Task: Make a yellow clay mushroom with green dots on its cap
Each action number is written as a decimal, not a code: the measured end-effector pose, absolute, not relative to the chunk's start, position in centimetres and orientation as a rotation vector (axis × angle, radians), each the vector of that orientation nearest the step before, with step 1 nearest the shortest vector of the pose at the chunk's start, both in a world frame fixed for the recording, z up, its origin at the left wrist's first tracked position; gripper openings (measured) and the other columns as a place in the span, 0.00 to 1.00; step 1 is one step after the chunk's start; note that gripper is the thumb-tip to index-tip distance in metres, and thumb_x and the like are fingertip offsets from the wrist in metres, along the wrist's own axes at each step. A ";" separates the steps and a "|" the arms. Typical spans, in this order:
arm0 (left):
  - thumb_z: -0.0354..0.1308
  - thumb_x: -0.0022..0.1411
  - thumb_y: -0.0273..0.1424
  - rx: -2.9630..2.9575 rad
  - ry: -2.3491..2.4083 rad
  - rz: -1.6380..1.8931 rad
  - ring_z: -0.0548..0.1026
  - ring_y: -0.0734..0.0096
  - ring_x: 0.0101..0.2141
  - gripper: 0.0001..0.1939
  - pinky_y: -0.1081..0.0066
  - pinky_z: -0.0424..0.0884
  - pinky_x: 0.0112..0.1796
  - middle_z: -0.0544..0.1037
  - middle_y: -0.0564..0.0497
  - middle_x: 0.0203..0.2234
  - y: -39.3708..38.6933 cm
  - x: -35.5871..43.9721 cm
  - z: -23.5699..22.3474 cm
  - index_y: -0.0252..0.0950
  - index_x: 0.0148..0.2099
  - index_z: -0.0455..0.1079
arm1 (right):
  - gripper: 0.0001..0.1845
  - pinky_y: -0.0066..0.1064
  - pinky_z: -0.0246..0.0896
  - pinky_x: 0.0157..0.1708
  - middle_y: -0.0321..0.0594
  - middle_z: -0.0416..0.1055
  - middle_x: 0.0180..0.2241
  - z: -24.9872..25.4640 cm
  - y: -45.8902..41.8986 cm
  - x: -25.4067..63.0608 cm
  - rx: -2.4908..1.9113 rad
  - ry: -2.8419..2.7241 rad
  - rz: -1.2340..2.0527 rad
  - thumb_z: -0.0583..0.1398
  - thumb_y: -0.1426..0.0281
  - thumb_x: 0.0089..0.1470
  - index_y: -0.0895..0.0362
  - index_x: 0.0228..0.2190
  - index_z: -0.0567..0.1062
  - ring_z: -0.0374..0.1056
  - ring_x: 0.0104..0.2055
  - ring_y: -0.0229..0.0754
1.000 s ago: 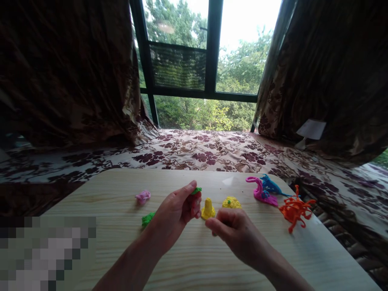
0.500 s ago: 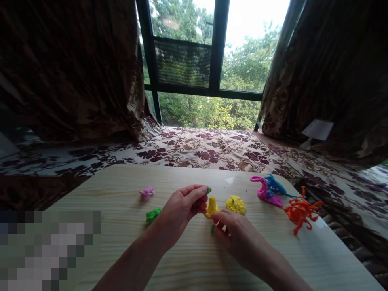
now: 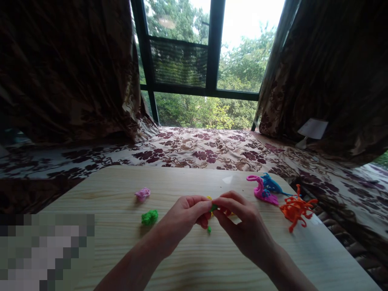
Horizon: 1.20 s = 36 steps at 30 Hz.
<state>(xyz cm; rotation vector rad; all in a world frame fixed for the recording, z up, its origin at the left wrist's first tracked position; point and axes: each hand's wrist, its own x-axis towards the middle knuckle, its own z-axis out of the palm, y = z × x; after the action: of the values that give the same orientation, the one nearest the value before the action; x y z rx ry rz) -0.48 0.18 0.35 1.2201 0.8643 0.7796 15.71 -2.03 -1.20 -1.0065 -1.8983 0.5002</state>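
Over the middle of the table, my left hand (image 3: pixel 186 212) and my right hand (image 3: pixel 244 214) meet fingertip to fingertip. Both are closed in a pinch on a small piece of green modelling clay (image 3: pixel 214 207). Beneath them a tiny green clay bit (image 3: pixel 209 229) lies on the wood. Yellow clay (image 3: pixel 209 198) peeks out behind my fingers, mostly hidden. To the left of my left hand sits a rough green clay lump (image 3: pixel 149 218).
A pink clay lump (image 3: pixel 142 194) is at the left on the pale wooden table (image 3: pixel 182 262). Near the right edge are a magenta clay figure (image 3: pixel 262 192), a blue one (image 3: pixel 273 185) and an orange many-armed one (image 3: pixel 298 208). Behind stands a small white lamp (image 3: pixel 313 128).
My right hand dipped to the table, where a tiny green bit now lies, then rose to join my left hand at the green clay. The yellow pieces became mostly covered.
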 end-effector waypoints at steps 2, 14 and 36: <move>0.52 0.55 0.33 1.293 0.858 0.786 0.64 0.75 0.24 0.12 0.73 0.61 0.28 0.68 0.51 0.21 0.2 -0.5 0.1 0.31 0.29 0.72 | 0.09 0.29 0.59 0.32 0.39 0.66 0.33 -1.3 -2.1 15.7 -1.021 -1.902 0.485 0.55 0.72 0.53 0.54 0.37 0.72 0.63 0.31 0.37; 0.52 0.52 0.26 1.337 0.821 0.910 0.61 0.75 0.24 0.09 0.74 0.57 0.29 0.66 0.53 0.18 -0.2 0.0 0.1 0.33 0.22 0.68 | 0.09 0.25 0.57 0.28 0.35 0.66 0.24 -0.8 -2.5 15.1 -0.984 -1.535 1.071 0.54 0.68 0.55 0.59 0.30 0.71 0.60 0.27 0.34; 0.51 0.52 0.27 0.910 0.700 1.056 0.60 0.76 0.22 0.08 0.72 0.63 0.28 0.64 0.54 0.18 0.1 -0.6 0.2 0.33 0.23 0.66 | 0.16 0.24 0.53 0.23 0.32 0.60 0.17 -1.6 -1.7 15.7 -1.088 -1.449 1.053 0.52 0.65 0.54 0.59 0.18 0.66 0.56 0.21 0.31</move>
<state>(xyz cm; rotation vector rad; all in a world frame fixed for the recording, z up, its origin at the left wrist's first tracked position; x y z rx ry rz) -0.60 0.11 0.21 0.9101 0.6999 1.0560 15.67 -1.69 -1.65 -1.0882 -1.4493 1.0533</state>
